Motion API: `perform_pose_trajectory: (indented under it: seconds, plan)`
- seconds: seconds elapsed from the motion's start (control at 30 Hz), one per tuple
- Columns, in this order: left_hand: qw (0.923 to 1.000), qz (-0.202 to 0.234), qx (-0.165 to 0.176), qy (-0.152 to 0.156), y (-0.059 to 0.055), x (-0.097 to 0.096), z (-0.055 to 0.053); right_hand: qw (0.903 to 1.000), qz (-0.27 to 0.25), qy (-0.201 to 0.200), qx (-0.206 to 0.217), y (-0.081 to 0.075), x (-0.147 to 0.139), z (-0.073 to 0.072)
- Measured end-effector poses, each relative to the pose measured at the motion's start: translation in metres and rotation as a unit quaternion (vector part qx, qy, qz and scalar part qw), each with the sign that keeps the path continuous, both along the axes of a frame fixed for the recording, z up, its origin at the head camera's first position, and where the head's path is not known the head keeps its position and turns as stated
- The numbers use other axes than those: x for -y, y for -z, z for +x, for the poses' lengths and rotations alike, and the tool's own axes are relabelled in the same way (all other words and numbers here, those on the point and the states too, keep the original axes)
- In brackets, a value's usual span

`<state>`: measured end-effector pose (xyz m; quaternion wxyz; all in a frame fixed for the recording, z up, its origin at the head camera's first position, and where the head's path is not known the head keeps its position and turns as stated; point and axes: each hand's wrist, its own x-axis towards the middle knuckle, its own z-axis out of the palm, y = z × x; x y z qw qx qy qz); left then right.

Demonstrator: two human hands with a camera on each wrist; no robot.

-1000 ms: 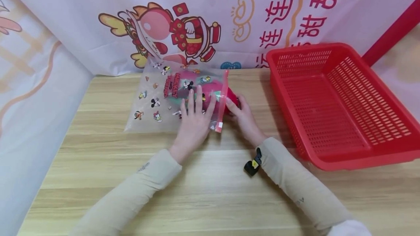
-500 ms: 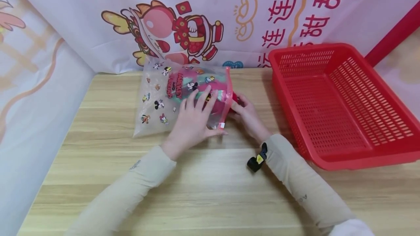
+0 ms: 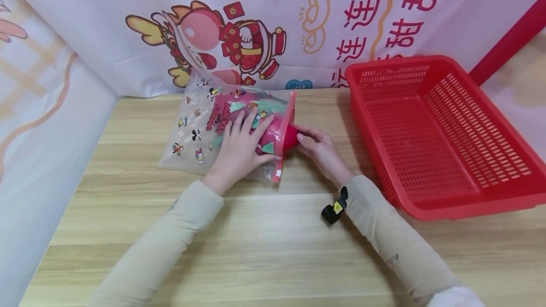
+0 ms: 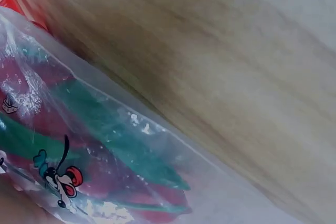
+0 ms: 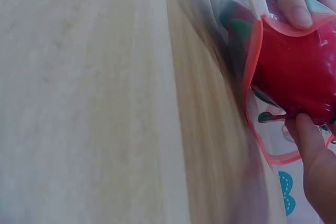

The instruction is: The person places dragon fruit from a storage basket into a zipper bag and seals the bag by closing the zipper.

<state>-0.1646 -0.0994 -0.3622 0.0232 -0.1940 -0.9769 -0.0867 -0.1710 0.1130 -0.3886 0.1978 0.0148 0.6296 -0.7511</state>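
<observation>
A clear zip bag (image 3: 187,127) with cartoon prints and a red slider edge lies on the table. Through its plastic show pink, green-leafed shapes (image 4: 105,129) that look like dragon fruit. A glossy red rounded thing (image 5: 299,69) sits in the bag's mouth, its end sticking out. My left hand (image 3: 236,153) rests on top of the bag with fingers spread, the thumb beside the slider edge. At the mouth, the fingertips of my right hand (image 3: 322,150) touch the exposed end of the red thing. The rest of that thing is partly hidden by the bag.
A red plastic basket (image 3: 379,155) with slatted sides stands on the right of the wooden table (image 3: 273,250). Behind the table hangs a printed white cloth (image 3: 307,70). A black strap-on device (image 3: 334,210) sits on the right wrist.
The red thing's rounded end now shows at the bag's mouth where my right hand covered it. My left hand has shifted left across the bag, and the slider edge has turned slightly.
</observation>
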Motion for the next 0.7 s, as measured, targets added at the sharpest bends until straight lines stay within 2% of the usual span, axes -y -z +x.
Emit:
perform_pose_trajectory:
  seconds: [0.23,0.4,0.57,0.7]
  plan:
    - [1.0,0.001,-0.004,-0.003,0.001,0.0,0.002,0.9979,0.053,0.035,0.013,0.001,0.004,-0.003]
    - [0.9998,0.006,-0.016,0.0,0.001,-0.001,0.001,0.996,0.064,0.057,0.025,0.001,0.007,-0.004]
    - [0.9993,0.01,-0.035,0.002,0.001,-0.003,0.0,0.996,0.066,0.057,0.02,0.001,0.011,-0.004]
    - [0.9993,0.015,-0.036,0.0,0.0,-0.006,0.0,0.9961,0.073,0.047,0.013,0.0,0.014,-0.003]
